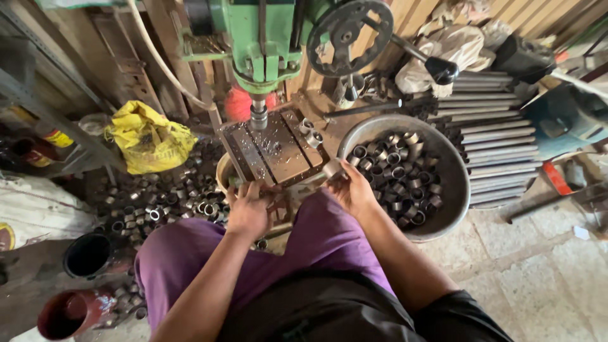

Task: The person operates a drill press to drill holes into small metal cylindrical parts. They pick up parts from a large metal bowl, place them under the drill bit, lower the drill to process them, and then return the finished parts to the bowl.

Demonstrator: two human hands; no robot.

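Observation:
I sit before a green drill press (pixel 263 47) whose spindle (pixel 258 117) hangs over a dark metal work table (pixel 275 149). My right hand (pixel 354 190) holds a short metal ring (pixel 332 168) at the table's right front corner. My left hand (pixel 248 212) rests at the table's front edge, fingers curled; what it grips is hidden. Two rings (pixel 310 132) lie on the table's far right. A round metal basin (pixel 456 183) full of several rings stands to the right.
A heap of metal rings (pixel 164 199) covers the floor at left, beside a yellow bag (pixel 149 142). Steel rods (pixel 497 149) are stacked at right. A black can (pixel 88 254) and a red pot (pixel 73 313) stand at lower left. The feed wheel (pixel 348 35) juts forward.

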